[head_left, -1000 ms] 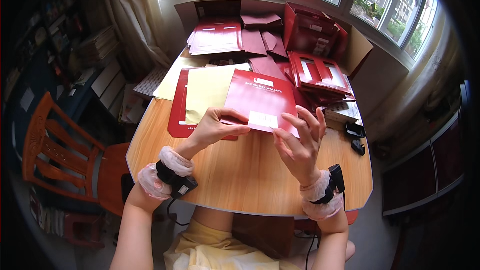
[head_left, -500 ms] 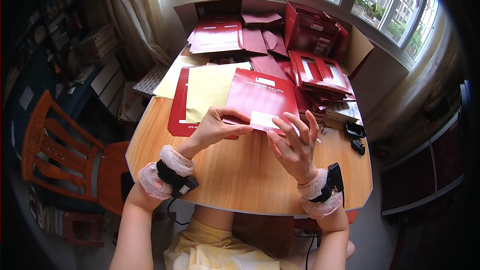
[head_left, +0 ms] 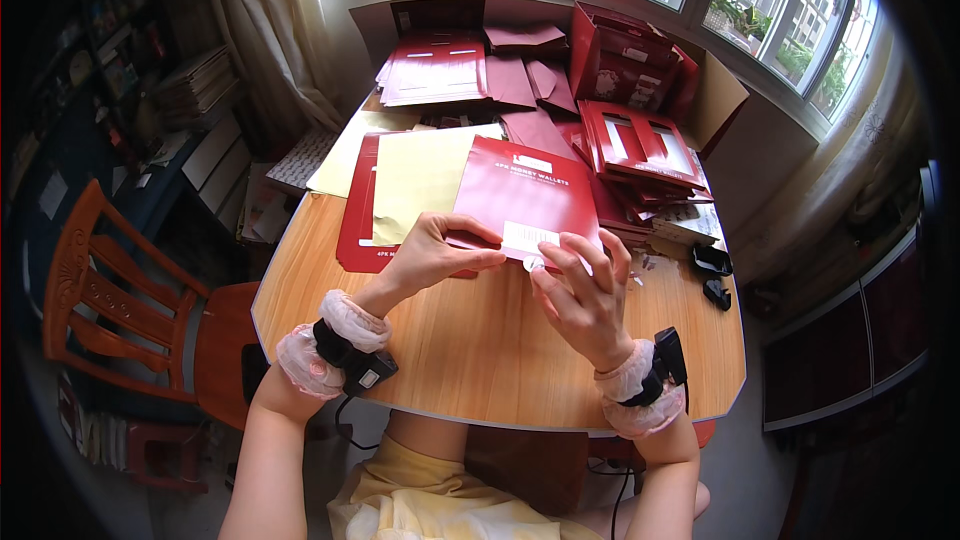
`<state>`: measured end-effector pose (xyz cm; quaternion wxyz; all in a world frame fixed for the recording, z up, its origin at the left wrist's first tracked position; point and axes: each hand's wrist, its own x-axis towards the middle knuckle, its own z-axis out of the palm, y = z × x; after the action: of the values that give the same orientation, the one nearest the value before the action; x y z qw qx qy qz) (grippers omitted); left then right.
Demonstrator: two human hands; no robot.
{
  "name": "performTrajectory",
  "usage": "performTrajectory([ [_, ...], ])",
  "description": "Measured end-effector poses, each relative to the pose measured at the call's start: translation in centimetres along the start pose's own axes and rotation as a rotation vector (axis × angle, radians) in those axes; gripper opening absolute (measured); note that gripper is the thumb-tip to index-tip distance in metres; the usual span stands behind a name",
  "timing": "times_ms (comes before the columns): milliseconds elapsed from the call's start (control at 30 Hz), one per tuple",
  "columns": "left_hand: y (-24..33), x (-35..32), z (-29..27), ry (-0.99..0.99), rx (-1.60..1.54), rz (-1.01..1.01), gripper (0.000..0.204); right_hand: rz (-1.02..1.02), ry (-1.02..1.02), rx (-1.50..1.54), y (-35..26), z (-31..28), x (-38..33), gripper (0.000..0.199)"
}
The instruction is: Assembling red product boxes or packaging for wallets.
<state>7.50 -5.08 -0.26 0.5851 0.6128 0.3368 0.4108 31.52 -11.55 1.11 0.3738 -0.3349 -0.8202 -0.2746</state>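
Note:
My left hand (head_left: 432, 255) grips the near edge of a red flat card packet (head_left: 528, 196) with a white label, lifted slightly off the wooden table (head_left: 470, 350). My right hand (head_left: 582, 292) pinches a small clear round sticker at the packet's lower edge, just under the white label, fingers curled. A pale yellow sheet (head_left: 418, 178) lies over another red card (head_left: 356, 225) to the left of the packet.
Stacks of red cards and folded red boxes (head_left: 634, 145) cover the far half of the table, with an open red box (head_left: 620, 65) near the window. Small black objects (head_left: 712, 262) lie at the right edge. An orange wooden chair (head_left: 110, 305) stands at left.
My right hand has closed from spread fingers and moved left onto the packet's lower edge. The left hand keeps its grip on the packet.

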Motion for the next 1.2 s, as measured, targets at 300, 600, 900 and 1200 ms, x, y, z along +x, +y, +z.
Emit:
performTrajectory([
  [300,-0.32,0.06,-0.13,-0.006,0.004,0.014,0.023,-0.004,-0.022,-0.007,-0.19,-0.03,-0.02,0.011],
  [600,-0.34,0.09,-0.09,-0.005,0.011,0.011,0.023,-0.017,-0.024,-0.005,-0.23,0.12,-0.37,0.010],
  [900,-0.35,-0.02,-0.01,0.000,0.010,-0.027,0.025,-0.185,-0.062,-0.042,0.18,-0.53,-0.59,0.014],
  [1200,-0.41,-0.06,0.09,-0.015,0.002,-0.036,0.025,-0.327,-0.113,-0.039,0.45,-0.62,-0.14,0.017],
])
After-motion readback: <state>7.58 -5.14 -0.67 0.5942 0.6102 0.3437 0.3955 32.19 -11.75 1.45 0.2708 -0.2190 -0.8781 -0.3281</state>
